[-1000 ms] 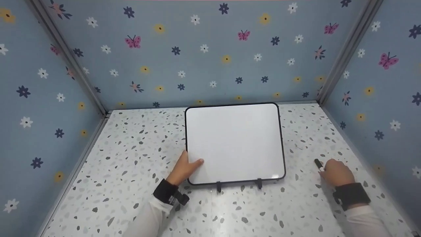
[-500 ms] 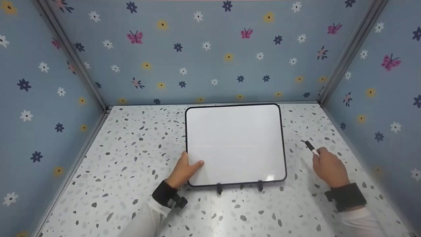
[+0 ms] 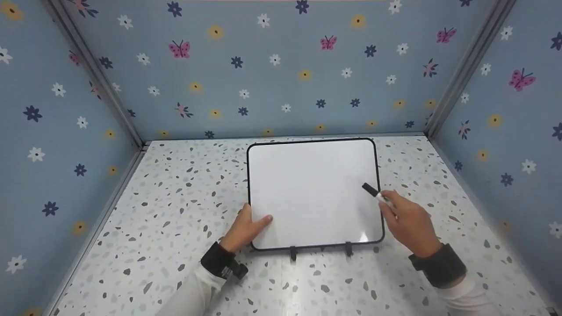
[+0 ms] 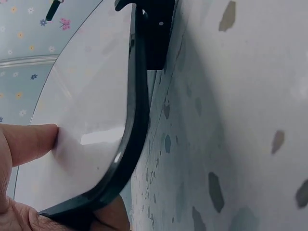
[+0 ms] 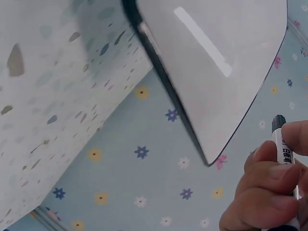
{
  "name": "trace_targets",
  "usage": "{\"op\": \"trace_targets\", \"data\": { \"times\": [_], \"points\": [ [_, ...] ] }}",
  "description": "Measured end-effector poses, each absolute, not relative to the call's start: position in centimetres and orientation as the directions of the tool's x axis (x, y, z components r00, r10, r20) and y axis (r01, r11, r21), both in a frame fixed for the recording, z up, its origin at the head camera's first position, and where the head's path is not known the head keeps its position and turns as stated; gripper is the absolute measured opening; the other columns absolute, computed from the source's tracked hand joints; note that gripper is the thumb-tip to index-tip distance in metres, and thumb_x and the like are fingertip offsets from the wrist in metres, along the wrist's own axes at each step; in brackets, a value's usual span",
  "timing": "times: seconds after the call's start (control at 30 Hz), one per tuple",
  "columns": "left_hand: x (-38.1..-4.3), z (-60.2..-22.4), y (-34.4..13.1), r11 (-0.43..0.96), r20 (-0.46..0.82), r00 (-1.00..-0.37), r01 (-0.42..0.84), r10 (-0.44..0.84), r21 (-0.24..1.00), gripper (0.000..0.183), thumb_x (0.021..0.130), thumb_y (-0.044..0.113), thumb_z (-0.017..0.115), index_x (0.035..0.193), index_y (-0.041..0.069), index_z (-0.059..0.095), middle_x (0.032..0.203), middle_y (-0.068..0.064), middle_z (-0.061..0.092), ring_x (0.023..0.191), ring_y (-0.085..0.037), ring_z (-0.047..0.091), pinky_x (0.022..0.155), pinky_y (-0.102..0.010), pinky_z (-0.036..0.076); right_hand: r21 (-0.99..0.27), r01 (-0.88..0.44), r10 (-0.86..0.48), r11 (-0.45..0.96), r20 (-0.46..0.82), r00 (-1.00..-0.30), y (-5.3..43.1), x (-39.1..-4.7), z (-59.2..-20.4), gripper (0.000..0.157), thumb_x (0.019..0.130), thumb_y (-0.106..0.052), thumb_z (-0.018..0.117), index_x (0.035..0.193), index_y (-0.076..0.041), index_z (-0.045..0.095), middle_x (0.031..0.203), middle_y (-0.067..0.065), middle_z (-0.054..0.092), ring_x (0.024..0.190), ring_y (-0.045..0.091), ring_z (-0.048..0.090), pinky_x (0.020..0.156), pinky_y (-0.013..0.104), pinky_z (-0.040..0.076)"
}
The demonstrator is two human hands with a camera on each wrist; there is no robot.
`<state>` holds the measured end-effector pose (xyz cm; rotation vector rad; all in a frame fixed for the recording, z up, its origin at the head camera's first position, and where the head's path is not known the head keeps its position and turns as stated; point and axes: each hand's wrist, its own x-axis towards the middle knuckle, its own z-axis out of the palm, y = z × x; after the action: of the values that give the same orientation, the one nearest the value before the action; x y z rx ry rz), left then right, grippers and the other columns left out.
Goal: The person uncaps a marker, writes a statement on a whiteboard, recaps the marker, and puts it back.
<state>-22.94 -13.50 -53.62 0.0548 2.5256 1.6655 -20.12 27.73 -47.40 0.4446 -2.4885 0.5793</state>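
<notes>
A whiteboard [image 3: 311, 188] with a thin black frame leans on a stand, its two dark hooks [image 3: 293, 253] showing under the lower edge. My left hand [image 3: 246, 228] grips the board's lower left side, thumb on the white face and fingers behind the frame. In the left wrist view the thumb [image 4: 33, 142] presses near the rounded corner. My right hand [image 3: 408, 221] holds a white marker [image 3: 385, 201] with a black cap, which overlaps the board's right edge in the head view. Printed characters show on the marker's barrel in the right wrist view, the cap still on it. The board's face bears no marks.
The speckled tabletop [image 3: 184, 188] spreads around the board. Blue flowered panels [image 3: 281, 66] stand at the back and both sides, joined by grey metal posts [image 3: 465, 66]. Black camera straps [image 3: 439, 265] wrap both wrists.
My right hand has lifted the marker off the right side of the table and carried it leftward to the board's right edge. The left hand keeps its grip on the board.
</notes>
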Motion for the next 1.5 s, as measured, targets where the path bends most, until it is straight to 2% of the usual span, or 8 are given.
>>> {"op": "trace_targets", "data": {
  "times": [0.17, 0.27, 0.53, 0.7, 0.9, 1.13, 1.33, 1.5],
  "points": [
    [-23.3, -53.6, -13.7, 0.405, -0.083, -0.992, -0.038, 0.092, 0.914, 0.064, 0.102, 0.024, 0.074, 0.147, -0.01, 0.043, 0.146, -0.033, 0.058, 0.14, -0.045, 0.057, 0.124, -0.059, 0.044, -0.22, -0.571, -0.335, 0.791, 0.625, -0.705, 24.7, -19.5, -47.8, 0.027, 0.093, -0.001, 0.082, 0.119, -0.001, 0.075, 0.098, 0.012, 0.082, 0.064, 0.016, 0.07, 0.053, 0.03, 0.055],
    [-23.4, -53.6, -13.7, 0.413, -0.083, -0.992, -0.037, 0.093, 0.91, 0.062, 0.102, 0.023, 0.074, 0.145, -0.01, 0.044, 0.144, -0.032, 0.059, 0.138, -0.044, 0.059, 0.123, -0.059, 0.045, -0.182, -0.627, -0.404, 0.758, 0.624, -0.669, 23.2, -19.1, -48.0, 0.027, 0.092, -0.002, 0.083, 0.118, -0.004, 0.075, 0.098, 0.009, 0.081, 0.075, 0.019, 0.079, 0.058, 0.031, 0.062],
    [-23.3, -52.0, -13.7, 0.482, -0.072, -0.997, -0.053, 0.02, 0.874, 0.08, 0.103, 0.027, 0.071, 0.159, -0.008, 0.027, 0.163, -0.036, 0.041, 0.154, -0.048, 0.044, 0.13, -0.059, 0.036, -0.122, -0.703, -0.51, 0.7, 0.603, -0.613, 20.8, -18.0, -48.4, 0.032, 0.09, -0.003, 0.086, 0.117, -0.009, 0.072, 0.089, 0.002, 0.078, 0.064, 0.011, 0.07, 0.053, 0.025, 0.056],
    [-23.0, -49.8, -13.1, 0.567, 0.24, -0.969, 0.17, -0.05, 0.806, 0.071, 0.101, 0.02, 0.073, 0.155, -0.009, 0.036, 0.154, -0.031, 0.045, 0.146, -0.046, 0.05, 0.124, -0.057, 0.043, -0.091, -0.745, -0.56, 0.661, 0.601, -0.57, 20.2, -17.8, -48.5, 0.031, 0.088, -0.006, 0.087, 0.116, -0.011, 0.073, 0.084, -0.002, 0.076, 0.057, 0.005, 0.058, 0.048, 0.021, 0.048],
    [-21.1, -48.3, -11.2, 0.609, 0.505, -0.82, 0.551, 0.269, 0.571, 0.039, 0.104, 0.015, 0.07, 0.135, -0.007, 0.06, 0.133, -0.024, 0.064, 0.122, -0.036, 0.067, 0.108, -0.049, 0.059, -0.068, -0.802, -0.629, 0.594, 0.582, -0.516, 19.7, -17.5, -48.7, 0.029, 0.088, -0.008, 0.086, 0.113, -0.015, 0.075, 0.074, -0.007, 0.067, 0.056, -0.001, 0.042, 0.047, 0.015, 0.039],
    [-18.6, -47.8, -8.8, 0.564, 0.305, -0.718, 0.687, 0.626, 0.459, 0.034, 0.113, 0.022, 0.056, 0.134, -0.004, 0.064, 0.121, -0.018, 0.075, 0.106, -0.029, 0.075, 0.094, -0.043, 0.065, -0.049, -0.835, -0.69, 0.548, 0.537, -0.485, 19.3, -17.1, -48.8, 0.027, 0.088, -0.011, 0.086, 0.113, -0.017, 0.075, 0.07, -0.009, 0.057, 0.057, -0.003, 0.036, 0.048, 0.012, 0.035],
    [-17.5, -48.6, -6.9, 0.599, 0.206, -0.641, 0.766, 0.74, 0.233, 0.031, 0.115, 0.02, 0.049, 0.134, 0.002, 0.064, 0.107, -0.006, 0.072, 0.094, -0.018, 0.069, 0.084, -0.031, 0.062, -0.037, -0.841, -0.697, 0.539, 0.542, -0.47, 19.1, -16.9, -48.8, 0.029, 0.087, -0.013, 0.087, 0.113, -0.017, 0.074, 0.072, -0.008, 0.058, 0.057, -0.001, 0.038, 0.048, 0.014, 0.036],
    [-17.1, -49.4, -6.4, 0.57, 0.228, -0.595, 0.804, 0.771, 0.172, 0.018, 0.114, 0.018, 0.05, 0.12, 0.006, 0.061, 0.094, 0.0, 0.059, 0.08, -0.012, 0.053, 0.07, -0.024, 0.052, -0.024, -0.854, -0.711, 0.52, 0.542, -0.448, 19.0, -16.9, -48.7, 0.029, 0.088, -0.013, 0.087, 0.114, -0.016, 0.074, 0.073, -0.008, 0.06, 0.057, 0.0, 0.041, 0.048, 0.015, 0.039]
  ]
}}
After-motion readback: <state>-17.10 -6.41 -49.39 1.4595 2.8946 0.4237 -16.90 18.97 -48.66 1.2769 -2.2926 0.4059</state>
